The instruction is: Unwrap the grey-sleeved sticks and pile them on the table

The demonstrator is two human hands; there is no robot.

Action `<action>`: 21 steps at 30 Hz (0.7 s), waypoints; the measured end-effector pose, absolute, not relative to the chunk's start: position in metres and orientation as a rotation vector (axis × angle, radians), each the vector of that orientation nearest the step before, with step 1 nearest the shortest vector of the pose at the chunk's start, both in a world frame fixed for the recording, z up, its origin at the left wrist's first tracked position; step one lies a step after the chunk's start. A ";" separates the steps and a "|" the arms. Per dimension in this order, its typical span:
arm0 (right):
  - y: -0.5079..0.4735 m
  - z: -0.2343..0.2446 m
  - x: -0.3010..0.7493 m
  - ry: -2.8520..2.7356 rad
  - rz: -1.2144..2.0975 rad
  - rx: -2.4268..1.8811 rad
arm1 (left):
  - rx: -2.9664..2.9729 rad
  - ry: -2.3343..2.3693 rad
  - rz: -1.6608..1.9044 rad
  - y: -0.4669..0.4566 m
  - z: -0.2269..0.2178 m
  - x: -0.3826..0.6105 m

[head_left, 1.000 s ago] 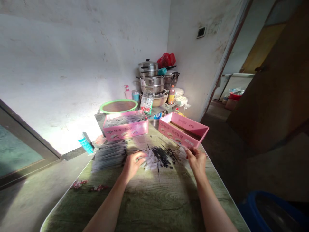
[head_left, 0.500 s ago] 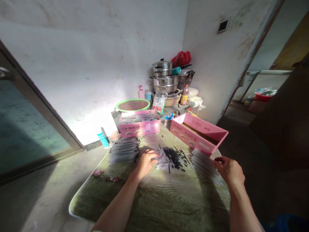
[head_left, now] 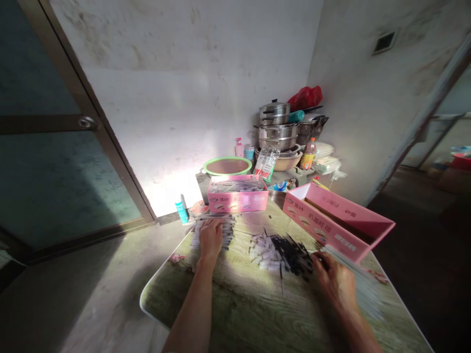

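Note:
My left hand [head_left: 211, 238] rests over a stack of slim greyish sticks [head_left: 228, 234] at the table's left edge; its fingertips are hidden among them. My right hand [head_left: 336, 277] is closed in a pinch at the right side of a heap of thin black pieces [head_left: 290, 252]. What the pinch holds is too blurred and small to make out. Short whitish translucent pieces [head_left: 259, 252] lie against the black heap on its left. More pale slim sticks [head_left: 362, 284], smeared by motion, lie to the right of my right hand.
A pink box [head_left: 237, 202] full of slim sticks stands at the table's back. Another pink box [head_left: 331, 223], its brown inside showing, stands at the right. Behind are a green-rimmed basin [head_left: 227, 159], stacked steel pots [head_left: 277, 132] and a bottle [head_left: 308, 154]. A blue tube [head_left: 181, 211] is beyond the left edge.
My left hand has moved from the whitish pieces left onto the stick stack. My right hand has moved from the right-hand sticks to the black heap. The view has turned left.

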State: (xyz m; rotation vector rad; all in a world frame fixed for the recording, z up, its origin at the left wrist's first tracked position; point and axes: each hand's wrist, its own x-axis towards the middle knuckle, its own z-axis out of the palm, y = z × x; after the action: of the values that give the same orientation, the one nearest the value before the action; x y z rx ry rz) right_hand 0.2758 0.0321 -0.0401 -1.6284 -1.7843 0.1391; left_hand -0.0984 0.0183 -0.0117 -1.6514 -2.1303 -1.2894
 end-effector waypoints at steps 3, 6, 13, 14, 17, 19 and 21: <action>0.034 -0.040 0.283 -1.749 0.159 -1.645 | -1.246 -2.352 -1.242 0.007 -0.012 -0.136; 0.035 -0.038 0.285 -1.716 0.179 -1.656 | -0.967 -2.551 -1.181 -0.006 -0.015 -0.159; 0.033 -0.035 0.282 -1.708 0.172 -1.621 | -0.914 -2.777 -1.072 -0.012 -0.015 -0.160; 0.033 -0.036 0.282 -1.712 0.170 -1.608 | -0.932 -2.785 -1.061 -0.013 -0.014 -0.159; 0.034 -0.038 0.283 -1.723 0.168 -1.586 | -0.964 -2.817 -1.035 -0.013 -0.012 -0.159; 0.035 -0.039 0.284 -1.720 0.162 -1.586 | -0.968 -2.818 -1.043 -0.013 -0.012 -0.159; 0.035 -0.040 0.284 -1.720 0.152 -1.583 | -0.977 -2.808 -1.052 -0.013 -0.012 -0.159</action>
State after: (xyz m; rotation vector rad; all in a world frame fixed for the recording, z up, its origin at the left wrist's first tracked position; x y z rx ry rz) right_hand 0.2841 0.0352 -0.0405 -1.5834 -1.7202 0.1521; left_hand -0.1591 -0.0134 -0.0120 -0.9768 -2.8076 -1.0524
